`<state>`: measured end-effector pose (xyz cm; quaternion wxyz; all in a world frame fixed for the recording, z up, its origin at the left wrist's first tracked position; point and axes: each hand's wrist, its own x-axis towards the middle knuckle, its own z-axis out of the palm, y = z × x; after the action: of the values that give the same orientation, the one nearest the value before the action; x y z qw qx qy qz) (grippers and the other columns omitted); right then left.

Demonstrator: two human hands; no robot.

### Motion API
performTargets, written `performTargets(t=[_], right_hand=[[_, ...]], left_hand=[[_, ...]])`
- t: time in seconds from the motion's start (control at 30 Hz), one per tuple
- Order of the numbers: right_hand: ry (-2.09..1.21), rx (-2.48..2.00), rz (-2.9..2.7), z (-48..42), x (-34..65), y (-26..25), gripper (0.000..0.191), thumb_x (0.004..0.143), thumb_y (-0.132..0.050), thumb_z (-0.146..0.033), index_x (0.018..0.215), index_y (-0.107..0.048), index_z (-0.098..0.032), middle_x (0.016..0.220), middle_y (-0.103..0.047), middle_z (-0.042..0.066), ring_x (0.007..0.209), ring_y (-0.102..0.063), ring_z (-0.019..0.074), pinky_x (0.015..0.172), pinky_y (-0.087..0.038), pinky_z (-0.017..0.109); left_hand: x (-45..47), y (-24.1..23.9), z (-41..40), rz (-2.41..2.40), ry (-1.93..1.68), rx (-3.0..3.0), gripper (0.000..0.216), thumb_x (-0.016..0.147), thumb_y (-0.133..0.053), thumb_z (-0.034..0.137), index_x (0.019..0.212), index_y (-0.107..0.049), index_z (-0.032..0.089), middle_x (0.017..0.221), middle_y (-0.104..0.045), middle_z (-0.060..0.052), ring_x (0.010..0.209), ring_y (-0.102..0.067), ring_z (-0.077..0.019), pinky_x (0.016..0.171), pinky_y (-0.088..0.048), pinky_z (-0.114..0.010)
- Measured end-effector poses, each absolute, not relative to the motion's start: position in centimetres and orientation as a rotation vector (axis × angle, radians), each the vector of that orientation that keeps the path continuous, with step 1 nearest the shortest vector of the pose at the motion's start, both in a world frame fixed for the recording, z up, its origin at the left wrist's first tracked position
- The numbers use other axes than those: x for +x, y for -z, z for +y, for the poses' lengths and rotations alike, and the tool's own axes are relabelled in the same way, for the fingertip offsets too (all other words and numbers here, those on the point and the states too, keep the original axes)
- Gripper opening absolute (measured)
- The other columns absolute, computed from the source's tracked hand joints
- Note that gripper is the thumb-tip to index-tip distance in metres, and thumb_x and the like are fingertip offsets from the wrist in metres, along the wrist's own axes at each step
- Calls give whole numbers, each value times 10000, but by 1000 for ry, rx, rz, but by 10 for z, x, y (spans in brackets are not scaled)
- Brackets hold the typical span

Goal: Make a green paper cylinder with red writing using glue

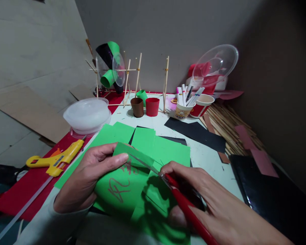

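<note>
My left hand (99, 166) pinches a sheet of green paper (112, 187) near its upper edge, thumb on the face that bears reddish handwriting. My right hand (193, 190) is wrapped round the red handles of a pair of scissors (181, 200). Their blades reach left into the green paper, along a strip at its top edge, ending close to my left thumb. More green sheets (173, 149) lie spread beneath on the table, with black paper showing at their edges.
A yellow glue gun (66, 158) lies at left, before stacked clear plastic lids (86, 114). Behind stand a brown paper cup (137, 107), a red one (152, 107), a stick frame (165, 85) and a cup of markers (185, 110). Black paper (196, 132) and wooden sticks (226, 126) lie right.
</note>
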<state>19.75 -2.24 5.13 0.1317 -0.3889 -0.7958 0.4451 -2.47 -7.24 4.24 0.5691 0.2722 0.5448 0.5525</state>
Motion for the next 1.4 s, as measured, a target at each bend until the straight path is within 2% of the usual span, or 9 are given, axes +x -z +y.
performTargets(t=[0.17, 0.33, 0.47, 0.73, 0.87, 0.97, 1.1, 1.2, 1.4], right_hand=[[-1283, -1115, -2299, -24, 201, -51, 172, 744, -676, -433, 747, -611, -274, 729, -711, 22, 705, -651, 248, 615, -508, 319], [-1205, -1056, -2347, -25, 201, -50, 186, 810, -689, -430, 752, -636, -262, 663, -682, -5, 595, -610, 200, 572, -481, 288], [-1136, -1056, -2372, -26, 202, -50, 209, 865, -662, -426, 753, -647, -250, 625, -654, -26, 564, -590, 166, 563, -465, 256], [-1130, -1089, -2398, -29, 205, -45, 245, 906, -616, -422, 762, -660, -229, 622, -642, -16, 570, -557, 148, 531, -438, 227], [-1201, -1119, -2366, -27, 203, -41, 304, 902, -609, -483, 786, -690, -213, 593, -600, -7, 599, -554, 165, 520, -425, 230], [-1243, -1139, -2345, -25, 201, -41, 305, 868, -647, -508, 834, -698, -209, 599, -580, -14, 602, -552, 172, 536, -419, 246], [-1247, -1121, -2379, -24, 197, -43, 265, 837, -692, -479, 801, -644, -221, 626, -552, -37, 609, -519, 156, 590, -417, 256], [-1275, -1110, -2381, -25, 196, -41, 285, 853, -681, -469, 750, -582, -223, 609, -506, -53, 586, -463, 139, 572, -378, 250], [-1390, -1114, -2319, -30, 202, -33, 315, 908, -639, -478, 754, -572, -211, 583, -454, -67, 546, -418, 113, 521, -317, 244]], left_hand=[[-25, -43, -73, 1260, -1285, 650, 203, 655, -891, 292, 747, -745, 186, 661, -663, 14, 555, -587, -108, 532, -498, -187], [-27, -41, -73, 1260, -1255, 658, 277, 683, -884, 310, 923, -801, 198, 727, -742, -9, 589, -664, -130, 567, -546, -206], [-29, -40, -73, 1262, -1249, 640, 339, 623, -921, 328, 913, -799, 202, 800, -792, -40, 599, -698, -153, 579, -580, -239], [-32, -39, -74, 1311, -1185, 643, 352, 629, -915, 351, 930, -798, 212, 743, -741, -23, 660, -714, -187, 646, -592, -277], [-35, -38, -74, 1349, -1169, 663, 335, 631, -912, 367, 887, -791, 189, 727, -734, -29, 614, -675, -151, 593, -556, -228], [-36, -36, -75, 1339, -1141, 664, 335, 647, -900, 360, 911, -791, 184, 740, -736, -36, 637, -667, -158, 615, -562, -247], [-34, -34, -75, 1283, -1108, 731, 271, 701, -864, 343, 895, -788, 171, 786, -725, -46, 684, -654, -160, 622, -540, -233], [-31, -33, -74, 1212, -1110, 791, 245, 723, -848, 341, 887, -792, 167, 803, -705, -43, 683, -632, -147, 605, -518, -214], [-28, -36, -75, 1258, -1083, 758, 221, 735, -838, 343, 839, -764, 163, 754, -657, -17, 651, -582, -122, 579, -499, -194]])
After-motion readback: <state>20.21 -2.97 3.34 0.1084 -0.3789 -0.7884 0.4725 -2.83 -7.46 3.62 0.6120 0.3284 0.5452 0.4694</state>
